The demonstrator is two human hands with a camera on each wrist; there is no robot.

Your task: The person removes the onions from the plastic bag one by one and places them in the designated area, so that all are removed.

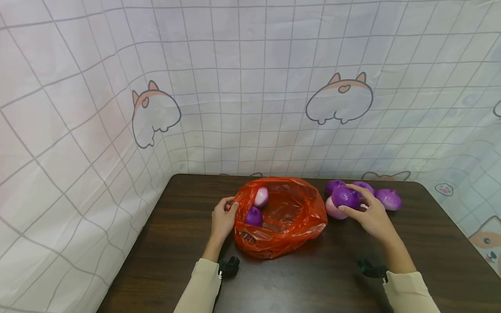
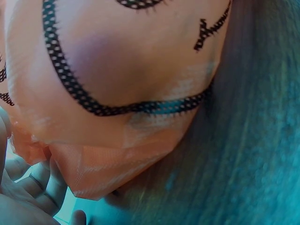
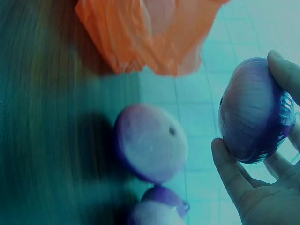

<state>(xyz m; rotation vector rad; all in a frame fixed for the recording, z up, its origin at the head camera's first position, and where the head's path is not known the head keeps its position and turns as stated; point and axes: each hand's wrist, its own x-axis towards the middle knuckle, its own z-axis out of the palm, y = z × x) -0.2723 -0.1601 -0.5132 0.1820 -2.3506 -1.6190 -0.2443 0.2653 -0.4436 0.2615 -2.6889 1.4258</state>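
Purple onion [image 1: 346,198] in right-hand grip [image 1: 372,218]

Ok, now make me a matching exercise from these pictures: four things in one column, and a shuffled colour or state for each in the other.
Column one
1. Left hand
2. Right hand
3. Plastic bag
4. Table

Column two
A. Dark brown, with a wood grain
B. Holds a purple onion
C. Red, open at the top
D. Holds the edge of something red

Right pairs: 1-D, 2-B, 3-C, 4-A
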